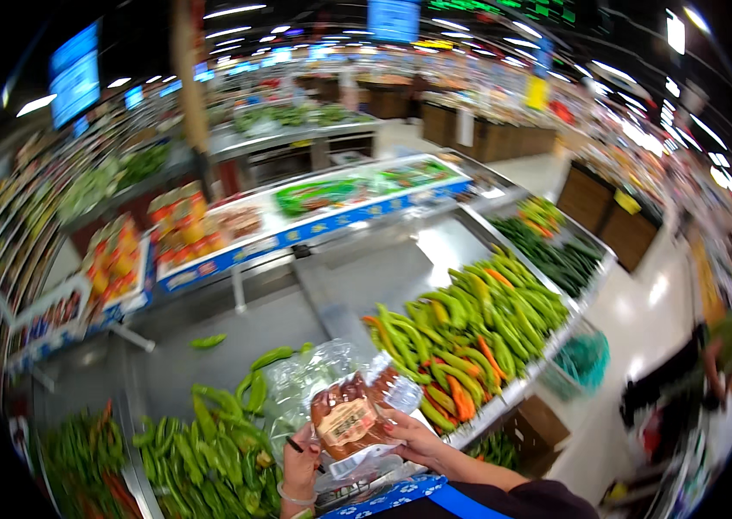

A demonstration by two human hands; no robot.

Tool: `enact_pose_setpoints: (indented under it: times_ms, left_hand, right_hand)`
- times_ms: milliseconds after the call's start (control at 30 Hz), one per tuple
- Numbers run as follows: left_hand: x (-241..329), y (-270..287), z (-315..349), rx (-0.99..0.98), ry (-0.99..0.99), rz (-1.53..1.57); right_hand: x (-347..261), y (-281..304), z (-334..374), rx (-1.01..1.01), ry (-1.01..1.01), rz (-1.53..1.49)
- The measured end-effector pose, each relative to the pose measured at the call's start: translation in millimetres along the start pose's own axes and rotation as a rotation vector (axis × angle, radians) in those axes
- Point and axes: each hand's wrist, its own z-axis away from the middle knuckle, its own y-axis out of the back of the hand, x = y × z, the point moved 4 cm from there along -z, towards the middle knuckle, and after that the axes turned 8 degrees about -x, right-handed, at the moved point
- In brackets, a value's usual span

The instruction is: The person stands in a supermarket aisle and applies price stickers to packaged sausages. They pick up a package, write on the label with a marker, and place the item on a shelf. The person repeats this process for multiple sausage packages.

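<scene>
Low in the middle, a clear plastic pack of reddish-brown food (329, 400) with a cream label faces me. The fingers of my right hand (414, 439) are closed on its right edge. My left hand (298, 465) grips its lower left side; a thin black item shows at those fingers, too small to name. A second clear pack (395, 389) sits right behind the first, and whether I hold it too cannot be told. Crumpled clear plastic bags (292, 389) lie just beyond, next to the green peppers.
Long green and orange peppers (496, 303) fill the metal counter (271, 324) at right; more green peppers (202, 450) lie at left. A raised shelf (314, 227) with jars and packs runs behind. At right are a basket with a green bag (581, 359) and another person (712, 359).
</scene>
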Motion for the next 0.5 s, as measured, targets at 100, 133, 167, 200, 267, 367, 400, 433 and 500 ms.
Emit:
enact_pose_setpoints:
  times_ms: [100, 133, 167, 200, 267, 367, 400, 433, 500]
  left_hand:
    - [3.5, 14.3, 5.1, -0.111, -0.138, 0.147]
    - [18.9, 6.3, 4.4, -0.066, -0.168, 0.151]
    - [29.0, 5.1, 6.8, -0.022, -0.194, 0.145]
    - [29.9, 12.9, 9.6, 0.027, -0.214, 0.142]
    - [31.6, 33.1, 15.3, 0.123, -0.26, 0.125]
    - [29.2, 51.4, 21.3, 0.351, -0.212, 0.115]
    - [27.5, 56.3, 21.5, 0.393, -0.218, 0.115]
    - [26.1, 59.4, 21.0, 0.455, -0.184, 0.125]
    - [24.1, 62.9, 16.5, 0.55, -0.124, 0.118]
  right_hand:
    - [-15.6, 1.7, -39.5, -0.128, -0.034, -0.082]
    - [-24.2, -0.7, -58.3, -0.129, -0.036, -0.085]
    - [-36.5, 3.4, -78.2, -0.139, -0.045, -0.056]
    - [-46.1, 15.0, -109.3, -0.22, -0.001, -0.097]
    - [-93.7, -1.9, -166.0, -0.158, 0.065, 0.066]
    - [-164.2, -40.1, -266.9, -0.053, 0.123, 0.241]
    - [-184.4, -47.2, -307.0, -0.075, 0.15, 0.262]
    - [-200.8, -56.8, -347.6, -0.1, 0.175, 0.28]
    - [-229.7, -71.8, -427.0, -0.107, 0.21, 0.312]
